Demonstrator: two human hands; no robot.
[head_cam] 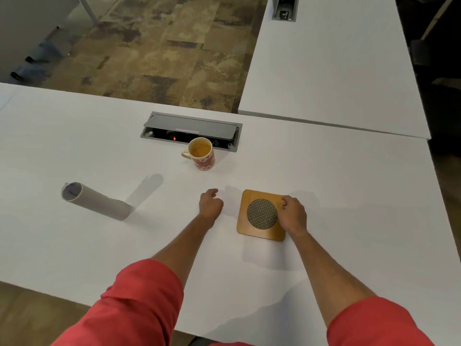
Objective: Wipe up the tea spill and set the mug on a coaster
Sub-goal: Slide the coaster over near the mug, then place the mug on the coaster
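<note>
White table (324, 176) carried the mug (201, 154), holding tea, upright just in front of a grey cable box (190, 131), well apart from the wooden coaster (262, 215). Right hand (293, 215) gripped the coaster's right edge with curled fingers. Left hand (210, 205) sat loosely curled beside it, holding nothing; paper roll (96, 201) stood far left.

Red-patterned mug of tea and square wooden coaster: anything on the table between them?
Nothing; in the head view only bare white table separates the red-patterned mug from the square wooden coaster.
</note>
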